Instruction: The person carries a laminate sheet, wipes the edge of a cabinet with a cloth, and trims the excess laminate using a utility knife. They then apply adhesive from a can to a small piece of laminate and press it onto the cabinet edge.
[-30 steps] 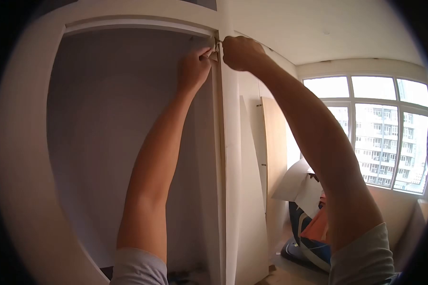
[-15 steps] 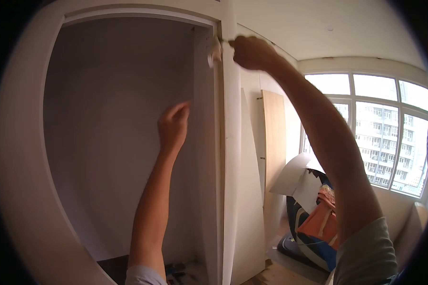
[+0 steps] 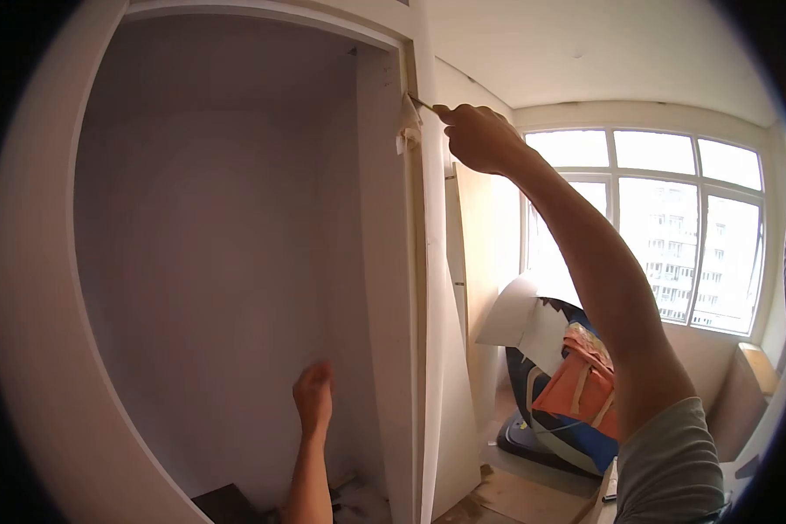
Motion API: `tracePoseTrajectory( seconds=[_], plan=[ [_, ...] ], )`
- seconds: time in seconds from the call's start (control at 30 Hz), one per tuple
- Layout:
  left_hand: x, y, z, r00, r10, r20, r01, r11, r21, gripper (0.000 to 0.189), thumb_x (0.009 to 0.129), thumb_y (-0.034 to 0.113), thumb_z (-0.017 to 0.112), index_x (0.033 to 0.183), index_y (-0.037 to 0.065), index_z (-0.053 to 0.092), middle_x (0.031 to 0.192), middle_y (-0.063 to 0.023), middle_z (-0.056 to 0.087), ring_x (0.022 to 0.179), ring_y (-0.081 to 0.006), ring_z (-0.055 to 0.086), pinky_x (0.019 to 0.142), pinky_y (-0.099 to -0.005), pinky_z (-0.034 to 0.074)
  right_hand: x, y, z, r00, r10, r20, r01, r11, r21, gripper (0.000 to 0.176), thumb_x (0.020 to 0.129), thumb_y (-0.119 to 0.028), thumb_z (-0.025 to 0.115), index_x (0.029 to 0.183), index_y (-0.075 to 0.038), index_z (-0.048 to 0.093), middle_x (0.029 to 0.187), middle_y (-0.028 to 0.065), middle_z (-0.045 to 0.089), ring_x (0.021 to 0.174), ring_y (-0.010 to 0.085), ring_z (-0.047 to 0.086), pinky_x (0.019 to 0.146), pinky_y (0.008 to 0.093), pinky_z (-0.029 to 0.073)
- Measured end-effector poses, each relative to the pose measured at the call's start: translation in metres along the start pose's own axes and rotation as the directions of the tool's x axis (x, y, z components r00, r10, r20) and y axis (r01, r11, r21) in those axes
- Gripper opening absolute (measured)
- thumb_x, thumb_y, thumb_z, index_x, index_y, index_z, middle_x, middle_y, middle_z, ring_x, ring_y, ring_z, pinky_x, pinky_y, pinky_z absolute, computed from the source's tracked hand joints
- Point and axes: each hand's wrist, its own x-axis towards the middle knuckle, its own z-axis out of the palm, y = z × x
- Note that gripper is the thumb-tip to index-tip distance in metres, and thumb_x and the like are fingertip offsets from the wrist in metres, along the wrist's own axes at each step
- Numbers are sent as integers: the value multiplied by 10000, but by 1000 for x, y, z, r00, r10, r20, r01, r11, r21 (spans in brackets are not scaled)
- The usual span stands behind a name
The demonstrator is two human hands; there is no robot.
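Observation:
My right hand point(image 3: 482, 138) is raised to the upper part of the white door frame point(image 3: 417, 288), fingers closed around a thin rod-like tool point(image 3: 423, 104). The tool's far end meets the frame's edge, right above a loose pale strip point(image 3: 408, 131) that hangs and curls there. Lower down, in front of the dim recess, my left hand point(image 3: 313, 393) is held up with its fingers curled into a loose fist. It touches nothing that shows.
Pale panels point(image 3: 458, 384) lean right of the frame. Beyond them, an orange bag point(image 3: 578, 384) lies on a heap of covered things near large windows point(image 3: 655, 218). A dark flat piece point(image 3: 227, 506) and small items lie on the recess floor.
My left hand has dropped well down from mid-height. The right hand still holds the tool at the frame's edge, and the view has shifted a little to the right.

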Motion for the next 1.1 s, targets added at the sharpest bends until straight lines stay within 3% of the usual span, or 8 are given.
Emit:
tracePoseTrajectory(
  seconds=[0.17,0.33,0.5,0.77,0.83,0.9,1.03,1.1],
  plan=[
    [-51,-74,-28,990,-136,43,140,983,-116,266,1026,180,713,1194,-19,768,850,-17,683,690,-109,599,613,-290,481,74,-21,-32,969,239,58,-244,964,103,417,961,-142,543,1343,-58,686,1033,203,790,1031,454,753,946,546,597],
    [-91,-77,-57,956,-292,-7,289,950,-118,298,1021,158,714,1250,-29,754,910,-47,705,721,-133,628,639,-308,538,18,-20,2,994,110,0,-110,993,-33,515,992,-129,496,1494,-104,609,1396,211,664,1313,416,639,1093,540,519],
    [-107,-99,-76,936,-350,30,350,926,-138,232,1003,127,732,1191,-5,762,942,-62,727,710,-131,655,604,-304,570,60,-22,-13,989,108,-96,-107,994,22,326,978,-133,537,1235,-31,710,1236,246,740,1210,424,703,1037,538,555],
    [-122,-88,-97,921,-383,67,389,904,-176,294,1016,112,722,1281,-15,713,999,-56,701,764,-122,656,610,-284,571,12,-42,16,968,239,-72,-236,971,40,391,992,-178,617,1367,-76,658,1260,199,746,1258,403,682,1052,534,548],
    [-129,-91,-99,916,-397,54,400,901,-169,295,1013,124,725,1271,-19,714,1023,-67,707,766,-131,658,614,-298,577,39,-33,10,983,106,-149,-119,990,-81,384,1000,-158,579,1359,-53,666,1209,208,760,1127,398,742,935,515,609],
    [-134,-94,-98,908,-416,42,417,895,-159,297,1010,136,727,1262,-22,716,1047,-77,713,769,-141,660,618,-313,584,73,-44,-11,966,250,-65,-241,964,115,296,1004,-171,550,1187,7,700,998,253,777,738,348,781,631,438,638],
    [-141,-93,-101,910,-413,37,413,894,-176,333,1016,134,718,1313,-17,709,1055,-86,721,775,-147,668,616,-304,599,66,-52,-2,959,282,-38,-275,953,125,321,1032,-237,545,1195,-3,694,989,246,781,728,355,781,651,445,646],
    [-143,-90,-97,915,-401,52,403,896,-184,337,1020,131,712,1326,-8,709,1057,-87,721,778,-149,670,612,-300,600,27,-59,18,956,275,-100,-269,961,69,357,1059,-299,562,1298,-62,678,1248,240,748,1147,403,739,1011,526,587]
  ],
)
